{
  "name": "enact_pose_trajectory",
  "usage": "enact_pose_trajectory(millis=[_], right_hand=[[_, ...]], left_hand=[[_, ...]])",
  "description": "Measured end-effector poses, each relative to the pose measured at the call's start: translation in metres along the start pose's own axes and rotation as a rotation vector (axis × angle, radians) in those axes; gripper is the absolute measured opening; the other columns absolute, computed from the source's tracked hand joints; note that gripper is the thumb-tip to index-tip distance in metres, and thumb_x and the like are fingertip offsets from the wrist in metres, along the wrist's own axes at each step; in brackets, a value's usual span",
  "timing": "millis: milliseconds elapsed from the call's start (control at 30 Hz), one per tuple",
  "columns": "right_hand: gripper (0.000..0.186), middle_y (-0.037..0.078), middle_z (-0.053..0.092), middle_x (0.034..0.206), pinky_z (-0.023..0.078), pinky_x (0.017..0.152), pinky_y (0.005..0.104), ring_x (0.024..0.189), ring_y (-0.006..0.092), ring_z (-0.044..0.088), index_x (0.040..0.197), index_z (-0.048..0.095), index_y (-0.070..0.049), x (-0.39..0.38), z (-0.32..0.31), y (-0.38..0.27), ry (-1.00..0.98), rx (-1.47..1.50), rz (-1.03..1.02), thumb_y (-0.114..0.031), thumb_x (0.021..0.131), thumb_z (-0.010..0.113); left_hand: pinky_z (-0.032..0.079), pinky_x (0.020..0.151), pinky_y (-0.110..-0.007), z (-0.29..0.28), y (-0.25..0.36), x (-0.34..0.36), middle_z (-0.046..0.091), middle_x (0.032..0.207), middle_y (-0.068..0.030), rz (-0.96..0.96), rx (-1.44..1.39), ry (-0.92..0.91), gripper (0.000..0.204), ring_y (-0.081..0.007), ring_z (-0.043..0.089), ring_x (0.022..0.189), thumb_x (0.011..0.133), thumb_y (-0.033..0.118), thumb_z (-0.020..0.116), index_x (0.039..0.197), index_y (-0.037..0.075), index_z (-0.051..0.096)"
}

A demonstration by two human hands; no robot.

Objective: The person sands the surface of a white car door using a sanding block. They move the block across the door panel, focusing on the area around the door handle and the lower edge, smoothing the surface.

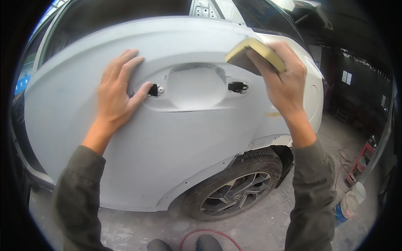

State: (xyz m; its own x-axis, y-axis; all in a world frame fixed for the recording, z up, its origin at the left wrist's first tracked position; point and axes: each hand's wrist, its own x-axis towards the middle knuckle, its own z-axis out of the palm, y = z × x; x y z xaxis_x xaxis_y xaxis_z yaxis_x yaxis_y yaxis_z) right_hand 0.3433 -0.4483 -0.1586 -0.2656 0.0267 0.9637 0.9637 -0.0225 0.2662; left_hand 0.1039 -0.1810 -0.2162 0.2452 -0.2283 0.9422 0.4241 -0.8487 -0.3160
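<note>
A grey car door panel (176, 146) fills most of the view, with a handle recess (194, 85) and a dark opening at each side of it. My left hand (121, 90) lies on the panel left of the recess, fingers extended, its thumb beside the left opening (155, 92). My right hand (284, 83) grips a yellow foam pad (261, 50) with a dark underside near the upper right of the door, above and right of the right opening (238, 87). A small tan patch (271, 114) shows on the surface below that hand.
Below the door is a wheel (240, 192). A red hose (211, 231) lies on the floor (134, 226) by my feet. At the right are a red stand (360, 163) and several buckets (347, 207). The white rear body (312, 104) borders the door.
</note>
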Motion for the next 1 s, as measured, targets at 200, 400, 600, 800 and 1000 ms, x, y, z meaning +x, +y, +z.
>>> enact_pose_trajectory(millis=[200,400,600,800,1000], right_hand=[[0.022,0.008,0.074,0.1,0.054,0.073,0.032,0.081,0.0186,0.07,0.117,0.077,-0.005,-0.035,-0.045,-0.01,-0.103,0.066,0.18,-0.015,0.098,0.08],[0.026,0.008,0.074,0.102,0.055,0.074,0.0306,0.084,0.0159,0.07,0.121,0.077,-0.001,-0.043,-0.056,-0.011,-0.111,0.119,0.212,-0.014,0.098,0.079],[0.033,0.008,0.075,0.103,0.055,0.076,0.0301,0.087,0.0153,0.07,0.12,0.076,0.003,-0.056,-0.049,-0.011,-0.145,0.254,0.436,-0.024,0.1,0.079],[0.037,0.007,0.077,0.102,0.056,0.08,0.0296,0.09,0.0136,0.069,0.122,0.075,0.003,-0.068,-0.033,-0.013,-0.074,0.516,0.622,-0.028,0.103,0.076],[0.037,0.007,0.077,0.105,0.057,0.085,0.0293,0.092,0.0132,0.069,0.122,0.074,0.004,-0.086,-0.028,-0.019,-0.074,0.665,0.806,-0.029,0.104,0.075]], left_hand=[[0.044,0.123,-0.047,0.046,0.046,0.058,0.059,0.157,-0.0121,0.028,-0.041,-0.024,0.071,-0.0332,0.052,0.148,0.085,0.04,0.088,0.144,0.008,0.065],[0.049,0.118,-0.043,0.071,0.08,0.096,0.07,0.145,-0.008,0.079,-0.206,0.032,0.056,-0.0288,0.058,0.144,0.085,0.039,0.088,0.132,0.011,0.076],[0.054,0.114,-0.04,0.061,0.064,0.082,0.074,0.138,-0.0071,0.098,-0.247,0.045,0.04,-0.0267,0.063,0.14,0.088,0.025,0.087,0.125,0.011,0.08],[0.051,0.118,-0.041,0.042,0.045,0.061,0.073,0.141,-0.0095,0.028,-0.262,0.018,0.04,-0.0302,0.061,0.141,0.088,0.011,0.086,0.127,0.008,0.079],[0.033,0.131,-0.048,0.026,0.056,0.039,0.067,0.15,-0.0108,-0.191,-0.207,0.001,0.047,-0.03,0.051,0.152,0.09,0.011,0.082,0.136,0.007,0.074]])
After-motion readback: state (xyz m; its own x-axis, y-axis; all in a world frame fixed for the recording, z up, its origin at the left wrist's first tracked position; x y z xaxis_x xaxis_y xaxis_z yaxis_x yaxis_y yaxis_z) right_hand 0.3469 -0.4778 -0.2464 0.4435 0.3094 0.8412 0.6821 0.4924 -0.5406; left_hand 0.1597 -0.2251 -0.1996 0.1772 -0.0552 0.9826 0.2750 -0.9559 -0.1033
